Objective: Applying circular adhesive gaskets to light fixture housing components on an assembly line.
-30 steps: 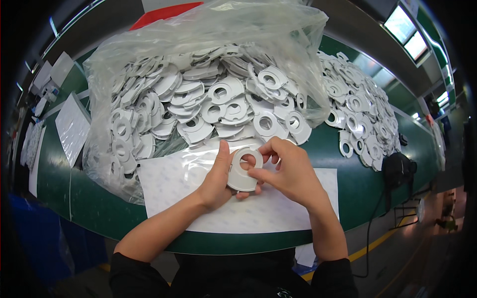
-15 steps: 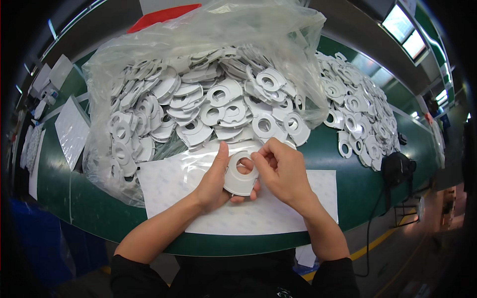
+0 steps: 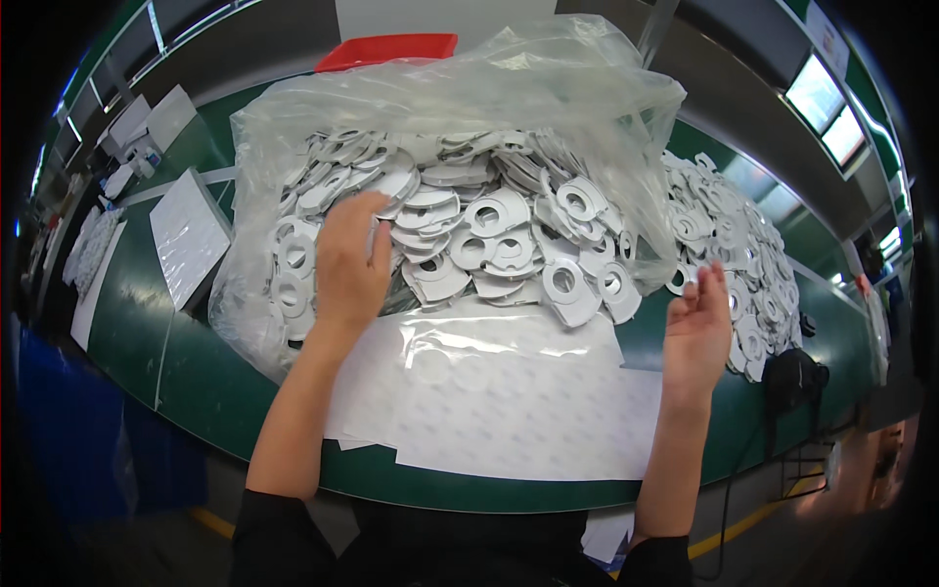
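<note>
My left hand [image 3: 351, 262] reaches over the heap of light grey plastic ring plates [image 3: 496, 212] in the clear plastic bag [image 3: 245, 157]. Its thumb stands apart from the fingers, and I see no plate between them. The fingertips lie against the plates behind, whether touching I cannot tell. At the near edge of a second heap of the same plates [image 3: 748, 245] on the right, my right hand [image 3: 697, 333] is raised, palm partly turned up. Its fingers are loosely bent and apart, with nothing visible in them.
White sheets [image 3: 528, 421] with a glossy clear film lie on the green table [image 3: 235, 411] before me. A wrapped white stack [image 3: 188, 235] lies at the left, a red tray [image 3: 386, 51] behind the bag. A black object with a cable [image 3: 794, 380] sits at the right edge.
The plate that both hands held over the sheets is out of them. My left hand has moved up and left to the bagged heap, my right hand rightward to the other heap. The view has shifted.
</note>
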The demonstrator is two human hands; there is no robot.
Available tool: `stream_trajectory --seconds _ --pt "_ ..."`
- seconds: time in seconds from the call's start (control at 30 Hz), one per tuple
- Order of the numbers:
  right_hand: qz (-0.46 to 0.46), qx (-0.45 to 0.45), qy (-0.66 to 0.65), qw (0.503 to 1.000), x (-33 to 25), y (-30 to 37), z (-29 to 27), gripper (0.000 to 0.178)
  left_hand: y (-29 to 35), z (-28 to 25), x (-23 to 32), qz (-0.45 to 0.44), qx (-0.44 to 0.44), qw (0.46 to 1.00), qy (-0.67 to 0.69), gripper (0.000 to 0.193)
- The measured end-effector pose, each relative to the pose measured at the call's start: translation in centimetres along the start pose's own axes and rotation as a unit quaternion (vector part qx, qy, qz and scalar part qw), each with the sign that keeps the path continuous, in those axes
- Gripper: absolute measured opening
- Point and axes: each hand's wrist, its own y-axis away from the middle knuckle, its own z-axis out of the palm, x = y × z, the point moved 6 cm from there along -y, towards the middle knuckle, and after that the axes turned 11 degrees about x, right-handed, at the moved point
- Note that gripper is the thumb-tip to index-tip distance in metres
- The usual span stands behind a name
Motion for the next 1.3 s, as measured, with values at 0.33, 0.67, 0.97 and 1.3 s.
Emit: stream_trajectory --seconds 0.33,0.67,0.97,1.3 --pt "-0.141 -0.547 0.628 0.535 7.4 12.9 4.0 0.048 0.3 -1.1 -3.6 -0.028 -0.013 0.93 -0.367 0.055" --pt "-0.122 -0.549 0.604 0.564 6.7 10.3 4.0 0.048 -0.3 -1.2 -1.2 -0.009 -0.058 0.98 -0.188 0.045" --pt "-0.212 -0.536 0.541 0.613 5.8 11.1 4.2 0.036 -0.7 -2.8 -2.4 0.046 -0.04 0.947 -0.317 0.042" --pt "-0.121 -0.562 0.629 0.523 7.2 13.4 4.0 0.029 -3.1 -6.2 1.0 0.026 0.062 0.925 -0.373 0.041"
